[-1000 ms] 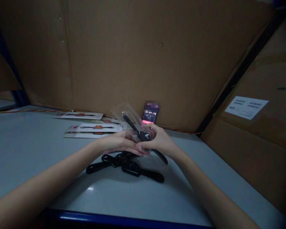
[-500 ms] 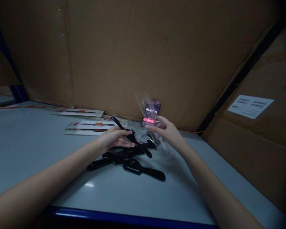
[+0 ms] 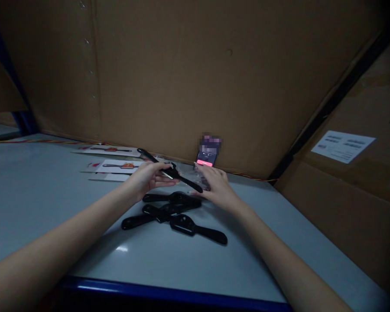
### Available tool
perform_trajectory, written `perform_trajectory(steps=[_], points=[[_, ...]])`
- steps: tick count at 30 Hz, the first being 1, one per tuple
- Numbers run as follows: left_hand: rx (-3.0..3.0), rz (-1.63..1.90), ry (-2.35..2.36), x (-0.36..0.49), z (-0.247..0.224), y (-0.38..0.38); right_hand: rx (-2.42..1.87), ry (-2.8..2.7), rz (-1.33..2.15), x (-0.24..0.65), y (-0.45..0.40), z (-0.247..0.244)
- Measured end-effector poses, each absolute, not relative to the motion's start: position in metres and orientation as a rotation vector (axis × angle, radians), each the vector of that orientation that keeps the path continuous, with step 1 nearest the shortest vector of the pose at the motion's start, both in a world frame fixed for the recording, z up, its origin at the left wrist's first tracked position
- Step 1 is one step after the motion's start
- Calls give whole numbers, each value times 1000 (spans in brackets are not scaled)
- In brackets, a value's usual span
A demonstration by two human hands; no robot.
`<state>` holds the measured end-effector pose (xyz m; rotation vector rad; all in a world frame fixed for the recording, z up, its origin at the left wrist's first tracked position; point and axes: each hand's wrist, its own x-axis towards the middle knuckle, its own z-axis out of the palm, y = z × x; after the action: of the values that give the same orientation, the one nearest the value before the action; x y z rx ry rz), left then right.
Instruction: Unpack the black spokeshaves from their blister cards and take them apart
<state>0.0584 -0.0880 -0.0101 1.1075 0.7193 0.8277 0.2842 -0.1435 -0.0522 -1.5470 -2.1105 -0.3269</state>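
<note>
Cardboard carton wall (image 3: 182, 78) behind; pale grey bench top (image 3: 52, 216) with blue front edge (image 3: 149, 286). Three black watch straps (image 3: 185, 225) lie loose just below the hands. Left hand (image 3: 145, 177) clamped on a fourth black strap (image 3: 185, 180) — long axis slanting back-left to front-right, front tip nearer the right hand (image 3: 217, 186). That hand stands apart, open, fingertips on a crumpled clear plastic bag (image 3: 198, 177). Also: printed cards (image 3: 113, 166); phone (image 3: 205, 158) propped upright against the carton wall.
</note>
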Motion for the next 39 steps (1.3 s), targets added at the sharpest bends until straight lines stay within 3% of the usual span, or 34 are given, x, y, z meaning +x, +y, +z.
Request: perform_trajectory(steps=[13,22,39], points=[[1061,852,579,66,-20,-96,-1340,-1837,-271,261,-163,-26],[1317,561,600,72,-18,-118,-1420,-2203,-414,235,-176,-22],[1486,527,654,71,-20,-116,-1424,-2326,-294,226,-179,-26]])
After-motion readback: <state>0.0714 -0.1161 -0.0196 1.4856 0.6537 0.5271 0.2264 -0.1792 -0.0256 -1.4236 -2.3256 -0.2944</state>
